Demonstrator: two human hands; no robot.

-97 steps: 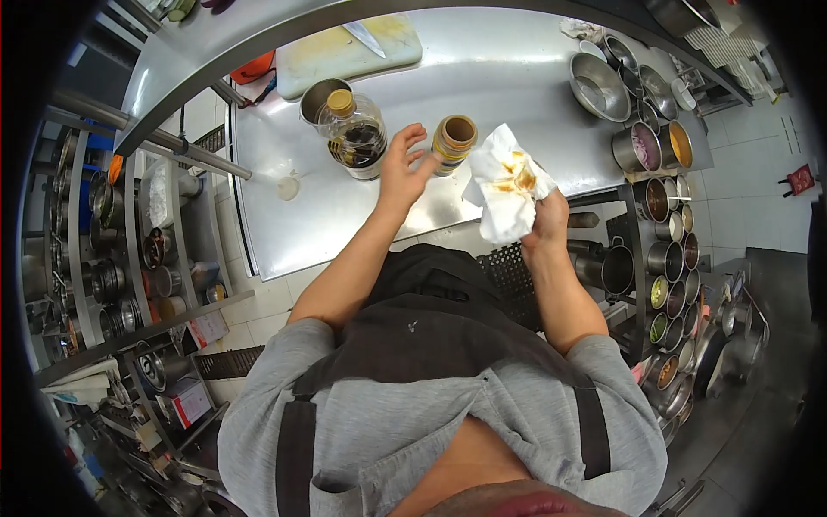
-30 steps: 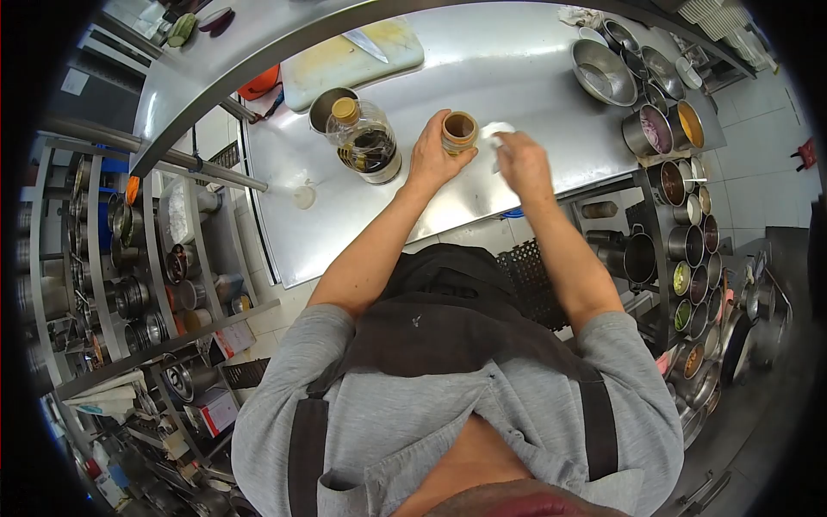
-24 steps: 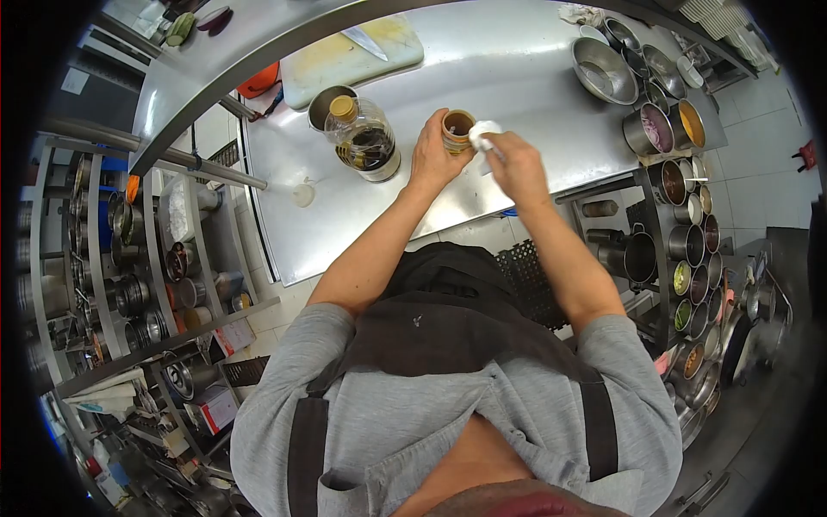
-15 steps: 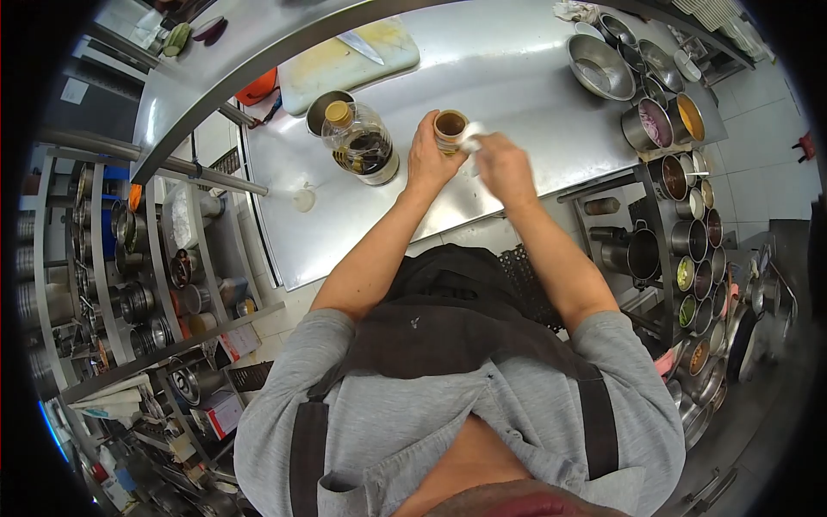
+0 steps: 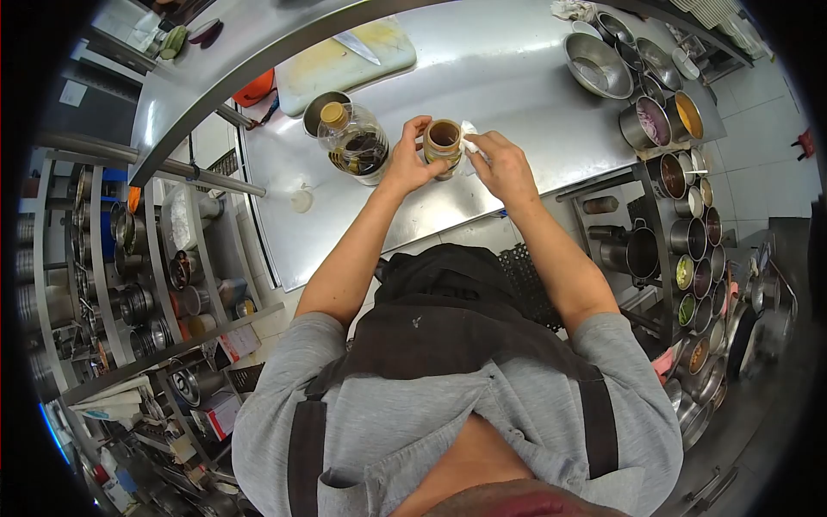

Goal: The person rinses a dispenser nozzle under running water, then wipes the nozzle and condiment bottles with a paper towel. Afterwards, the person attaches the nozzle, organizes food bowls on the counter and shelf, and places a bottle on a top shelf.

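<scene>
L hand is curved in a wide C round the left side of the open jar, fingers on the far-left side, thumb at the near side; thumb looks to be touching the glass, but can't tell re: the other fingers; R hand is narrow, thumb & fingers pinching a crumpled white wipe against or just beside the jar's right side, exact contact unclear.

Jar is upright on the steel counter, near edge, btwn the two hands; brown inside visible thru the mouth, fill level unclear; label partly hidden by L hand.

Containers: clear plastic bottle w/ yellow cap, just left of L hand, upright, dark liquid in the lower part; steel pot behind it on the far-left side, partly hidden, contents n/a to view; far right, a wide steel bowl, nothing seen in it but reflections; nearer & right of that, one pot w/ pinkish-purple pieces and, beside it, one pot w/ orange contents; lower rack at right has small round pots, a couple w/ green stuff, others w/ dark or reddish contents, too small to ID.

Far left: pale cutting board w/ a knife lying on it; small whitish round item flat on counter, left of bottle.
</scene>
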